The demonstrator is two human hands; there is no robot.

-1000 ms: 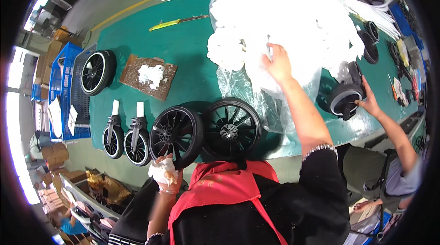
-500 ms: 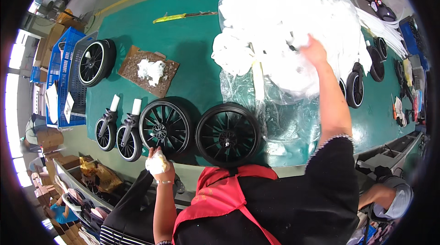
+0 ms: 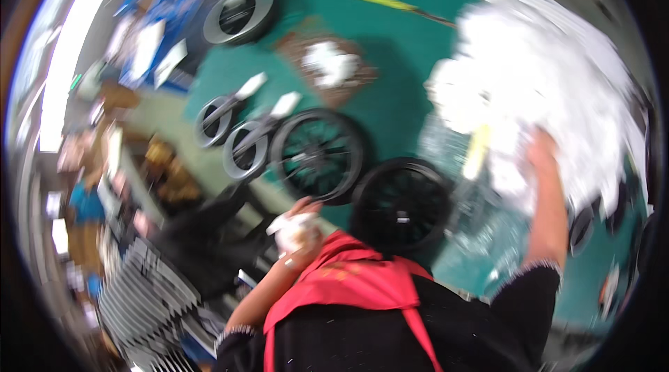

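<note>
My left hand [image 3: 304, 250] is closed on a crumpled white cloth [image 3: 291, 231] at the table's near edge, just below a black spoked wheel [image 3: 317, 156]. Farther right, my right hand [image 3: 542, 150] reaches against a big white heap [image 3: 529, 86] of soft-looking material on clear plastic film [image 3: 481, 212]. Blur and the white heap hide its fingers, so its grip does not show. A second spoked wheel [image 3: 402, 205] lies between my arms, against my red apron [image 3: 341, 281].
Two small wheels on forks [image 3: 216, 121] [image 3: 247, 149] stand left on the green table [image 3: 397, 107]. Behind them are another wheel [image 3: 239, 15], a brown board [image 3: 296, 44] with white fluff [image 3: 329, 64], and a yellow-handled tool [image 3: 383, 1]. A blue crate [image 3: 178, 3] is at far left.
The whole view has swung, shifting the table's contents rightward and blurring them. My right hand has come back from the heap's middle to its nearer part. My left hand still holds the white cloth.
</note>
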